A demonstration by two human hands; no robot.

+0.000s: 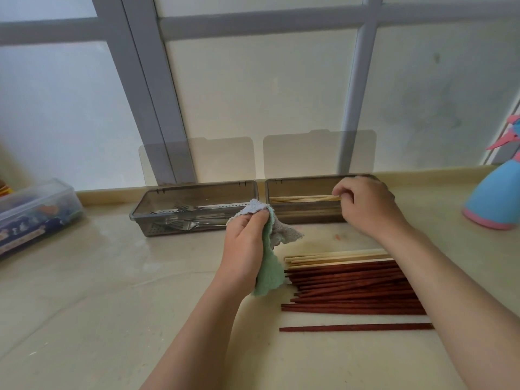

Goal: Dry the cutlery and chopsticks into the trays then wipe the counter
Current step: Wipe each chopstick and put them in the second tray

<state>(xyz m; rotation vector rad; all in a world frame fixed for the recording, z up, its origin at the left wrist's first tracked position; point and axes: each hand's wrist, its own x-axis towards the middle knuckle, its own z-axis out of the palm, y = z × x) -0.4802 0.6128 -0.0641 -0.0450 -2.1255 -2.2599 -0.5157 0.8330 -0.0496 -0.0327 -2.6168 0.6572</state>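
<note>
Two smoky grey trays stand side by side at the counter's back, lids raised against the window. The left tray holds several metal forks. Over the right tray, my right hand pinches the ends of pale chopsticks that lie inside it. My left hand grips a green and grey cloth in front of the trays. On the counter by my right forearm lies a pile of dark red chopsticks with a few pale chopsticks along its far edge.
A clear lidded plastic box sits at the left. A blue and pink spray bottle stands at the right edge. One red chopstick lies apart, nearer to me. The beige counter looks glossy.
</note>
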